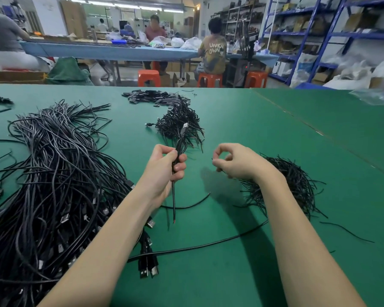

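My left hand (164,171) grips a folded black USB cable (179,147) upright above the green table (275,134); its USB plug points up and its bare wire end hangs down below my fist. My right hand (237,161) hovers beside it with thumb and forefinger pinched on a thin black twist tie (215,161), which is barely visible. Under my right wrist lies a heap of black twist ties (297,185). Beyond my hands sits a pile of bundled, tied cables (180,122).
A large heap of loose black USB cables (53,185) fills the left of the table. Small black flat pieces (151,97) lie at the far edge. One loose cable (197,247) crosses the table below my arms. People sit at a blue bench beyond.
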Motion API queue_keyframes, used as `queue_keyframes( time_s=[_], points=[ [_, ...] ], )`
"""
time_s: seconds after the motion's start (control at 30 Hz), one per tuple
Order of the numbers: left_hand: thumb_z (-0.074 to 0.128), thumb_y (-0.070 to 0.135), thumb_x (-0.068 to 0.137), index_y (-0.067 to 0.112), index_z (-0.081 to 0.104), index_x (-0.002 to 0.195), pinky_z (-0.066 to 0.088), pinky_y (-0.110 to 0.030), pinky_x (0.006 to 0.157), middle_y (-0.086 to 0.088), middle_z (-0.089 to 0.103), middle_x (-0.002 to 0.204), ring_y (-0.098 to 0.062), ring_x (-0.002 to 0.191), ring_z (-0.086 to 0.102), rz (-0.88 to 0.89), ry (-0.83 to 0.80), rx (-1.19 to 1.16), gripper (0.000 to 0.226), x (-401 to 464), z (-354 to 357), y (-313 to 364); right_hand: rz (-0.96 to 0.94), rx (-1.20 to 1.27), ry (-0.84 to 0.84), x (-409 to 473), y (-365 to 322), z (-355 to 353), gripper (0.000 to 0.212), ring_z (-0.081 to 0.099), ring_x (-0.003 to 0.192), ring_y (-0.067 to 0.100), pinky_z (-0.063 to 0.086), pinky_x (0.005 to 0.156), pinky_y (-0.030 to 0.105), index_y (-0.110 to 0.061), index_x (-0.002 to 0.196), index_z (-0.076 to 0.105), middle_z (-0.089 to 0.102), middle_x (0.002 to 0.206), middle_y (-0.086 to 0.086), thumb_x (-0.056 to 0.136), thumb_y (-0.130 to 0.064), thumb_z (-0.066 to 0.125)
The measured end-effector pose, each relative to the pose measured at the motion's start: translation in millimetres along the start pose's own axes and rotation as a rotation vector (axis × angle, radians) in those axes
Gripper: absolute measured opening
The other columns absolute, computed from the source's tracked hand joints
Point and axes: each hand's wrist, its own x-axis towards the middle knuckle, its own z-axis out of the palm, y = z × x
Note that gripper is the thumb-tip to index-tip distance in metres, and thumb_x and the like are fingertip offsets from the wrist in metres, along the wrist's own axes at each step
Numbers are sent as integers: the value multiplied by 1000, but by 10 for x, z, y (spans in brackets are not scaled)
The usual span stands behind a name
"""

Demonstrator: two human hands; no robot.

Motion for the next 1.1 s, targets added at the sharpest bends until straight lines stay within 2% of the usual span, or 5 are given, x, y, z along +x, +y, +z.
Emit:
queue_keyframes(
  time_s=[0.2,0.33,0.6,0.87,1.1],
  points=[
    [35,4,105,16,33,91,25,-16,39,-3,51,71,-7,47,36,36,28,71,18,21,-23,-13,-301,575,221,-14,-437,227,8,58,57,9,49,53,23,-20,82,71,75,71,0,88,-22,77],
    [38,4,105,15,35,91,25,-15,39,3,53,61,-5,46,37,69,31,83,17,30,-40,-40,-404,381,433,6,-572,420,6,64,60,-3,45,63,8,-23,79,76,74,68,-12,83,-21,80],
    [35,6,105,16,34,91,27,-15,39,-4,49,73,-5,46,37,98,100,148,17,86,-117,-45,-446,321,259,-43,-573,372,29,69,69,-3,50,72,10,-16,100,81,71,91,-8,92,3,61],
    [39,5,103,13,39,94,29,-15,39,0,52,70,-3,45,39,121,146,223,12,91,-99,-71,-389,348,398,-30,-637,474,15,68,66,2,49,65,8,-20,79,76,73,73,-13,81,-5,74],
    [40,12,105,11,43,94,32,-16,41,1,48,68,-1,45,41,149,186,306,11,95,-114,-75,-378,277,300,-67,-688,399,19,70,68,0,48,68,5,-23,86,81,77,76,-11,83,-8,70]
  ],
)
